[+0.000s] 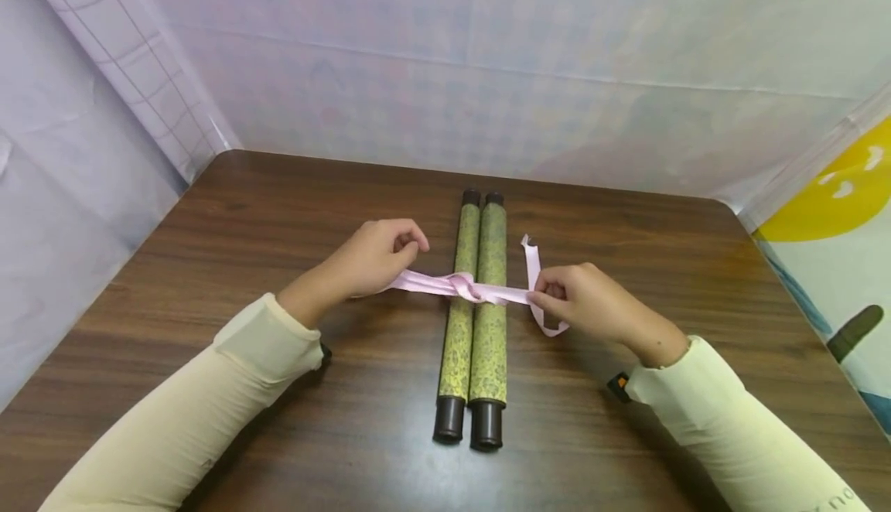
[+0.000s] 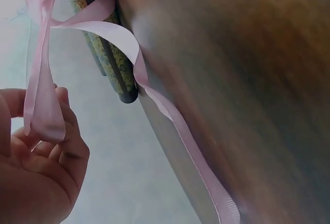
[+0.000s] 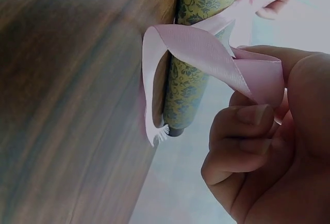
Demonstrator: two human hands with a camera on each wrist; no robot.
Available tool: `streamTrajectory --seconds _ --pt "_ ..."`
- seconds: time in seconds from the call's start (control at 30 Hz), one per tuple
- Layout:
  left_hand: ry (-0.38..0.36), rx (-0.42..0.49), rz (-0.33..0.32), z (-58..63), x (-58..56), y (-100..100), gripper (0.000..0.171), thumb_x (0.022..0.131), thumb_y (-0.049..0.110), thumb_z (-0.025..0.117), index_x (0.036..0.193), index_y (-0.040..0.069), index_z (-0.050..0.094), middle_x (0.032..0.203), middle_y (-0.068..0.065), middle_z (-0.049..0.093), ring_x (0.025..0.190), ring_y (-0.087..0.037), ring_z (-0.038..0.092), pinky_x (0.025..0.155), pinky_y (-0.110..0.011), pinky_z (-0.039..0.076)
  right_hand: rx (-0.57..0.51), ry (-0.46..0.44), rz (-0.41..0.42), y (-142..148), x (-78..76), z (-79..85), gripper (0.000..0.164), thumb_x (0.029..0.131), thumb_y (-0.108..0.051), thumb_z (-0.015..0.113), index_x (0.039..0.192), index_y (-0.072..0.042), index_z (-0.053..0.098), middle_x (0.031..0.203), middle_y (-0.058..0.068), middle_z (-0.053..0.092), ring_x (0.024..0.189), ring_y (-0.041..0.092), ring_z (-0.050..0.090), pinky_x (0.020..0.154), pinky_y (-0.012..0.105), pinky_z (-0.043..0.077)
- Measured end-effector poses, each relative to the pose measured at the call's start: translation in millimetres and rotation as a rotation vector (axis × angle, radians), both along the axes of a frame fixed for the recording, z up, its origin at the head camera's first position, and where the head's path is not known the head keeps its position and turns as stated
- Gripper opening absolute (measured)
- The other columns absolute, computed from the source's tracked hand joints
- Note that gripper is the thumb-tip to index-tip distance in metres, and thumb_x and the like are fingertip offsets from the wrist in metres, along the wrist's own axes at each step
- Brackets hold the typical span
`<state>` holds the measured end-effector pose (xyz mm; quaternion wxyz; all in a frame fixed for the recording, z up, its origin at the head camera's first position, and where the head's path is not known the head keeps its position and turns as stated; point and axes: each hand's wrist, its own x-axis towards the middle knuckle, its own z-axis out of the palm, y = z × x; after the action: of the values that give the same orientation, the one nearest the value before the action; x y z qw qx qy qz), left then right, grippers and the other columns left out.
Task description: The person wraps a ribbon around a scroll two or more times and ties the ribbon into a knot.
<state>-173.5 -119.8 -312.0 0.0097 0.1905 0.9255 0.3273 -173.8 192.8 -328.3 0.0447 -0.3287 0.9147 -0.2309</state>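
Note:
Two rolled scrolls, the left one [image 1: 457,342] and the right one [image 1: 490,349], lie side by side with green-yellow patterned covers and dark end knobs. A pink ribbon [image 1: 465,286] crosses their middles, knotted on top. To the left, my left hand [image 1: 376,255] grips a ribbon loop [image 2: 49,113] between thumb and curled fingers. My right hand [image 1: 592,302] pinches another loop [image 3: 260,77] on the right side. One loose tail [image 1: 533,264] curls beyond the right hand, its end frayed. Another tail [image 2: 178,121] trails along the table in the left wrist view.
The scrolls rest on a brown wood-grain table [image 1: 313,419]. A pale patterned curtain [image 1: 487,71] stands behind its far edge. At the right hangs a sheet with a yellow printed figure [image 1: 828,195].

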Motion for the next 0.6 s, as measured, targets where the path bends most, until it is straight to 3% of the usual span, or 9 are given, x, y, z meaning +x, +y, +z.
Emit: streamTrajectory --seconds 0.2,0.6 --pt "-0.053 0.015 -0.038 -3.9 0.9 2.0 0.019 0.093 0.015 0.050 0.104 0.009 0.064 0.091 -0.010 0.068 0.060 -0.016 0.055 0.059 -0.032 0.049 0.016 0.003 -0.009 0.0 1.1 0.9 0.021 0.091 -0.024 0.062 0.073 -0.013 0.065 0.054 -0.001 0.061 0.043 0.005 0.049 0.039 0.024 0.043" --pt "-0.052 -0.016 -0.072 -7.0 -1.5 4.4 0.019 0.091 0.015 0.052 0.103 0.008 0.066 0.090 -0.008 0.068 0.066 -0.015 0.055 0.063 -0.032 0.049 0.048 0.004 -0.010 5.6 -0.7 -0.6 0.019 0.090 -0.022 0.062 0.073 -0.014 0.064 0.051 -0.003 0.057 0.043 0.005 0.043 0.039 0.023 0.036"
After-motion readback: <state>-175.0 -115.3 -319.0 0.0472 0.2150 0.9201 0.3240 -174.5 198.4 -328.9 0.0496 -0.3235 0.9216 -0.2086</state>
